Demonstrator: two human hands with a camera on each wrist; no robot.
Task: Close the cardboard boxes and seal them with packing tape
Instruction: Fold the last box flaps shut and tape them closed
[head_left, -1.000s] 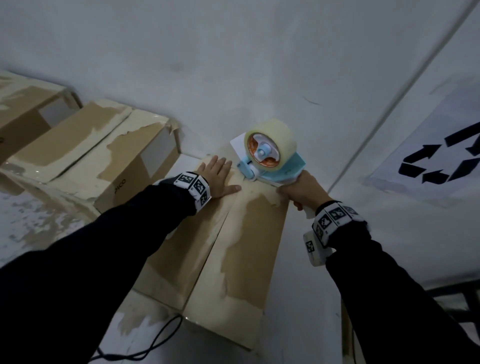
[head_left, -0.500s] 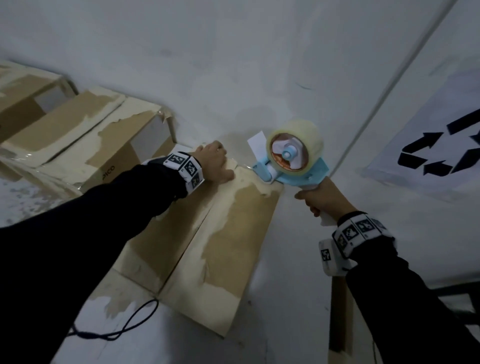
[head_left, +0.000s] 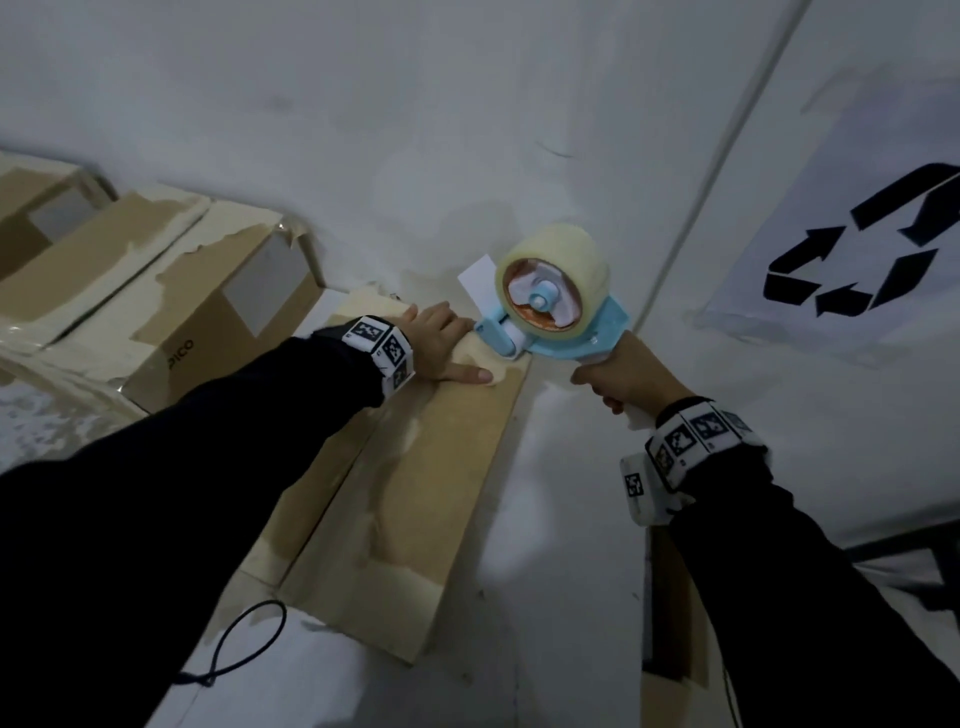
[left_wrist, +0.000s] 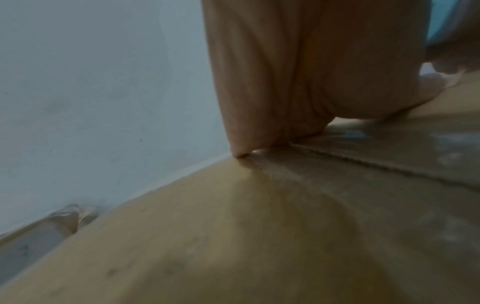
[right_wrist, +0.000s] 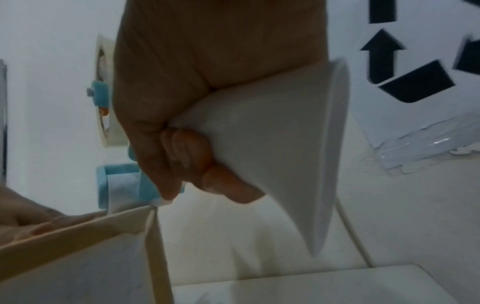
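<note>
A cardboard box with torn, pale patches lies with both top flaps shut, its seam running away from me. My left hand presses flat on the far end of the top, thumb stretched along the flap. My right hand grips the white handle of a blue tape dispenser that carries a roll of clear tape. Its roller end sits at the box's far right corner, just beside the left fingers.
Two other taped cardboard boxes stand along the white wall at the left. A black cable loops near the box's front edge. A recycling sign hangs on the right. Another cardboard edge shows under my right forearm.
My left hand slid from the left flap to the far edge across the seam. The dispenser shifted right, to the box's far right corner.
</note>
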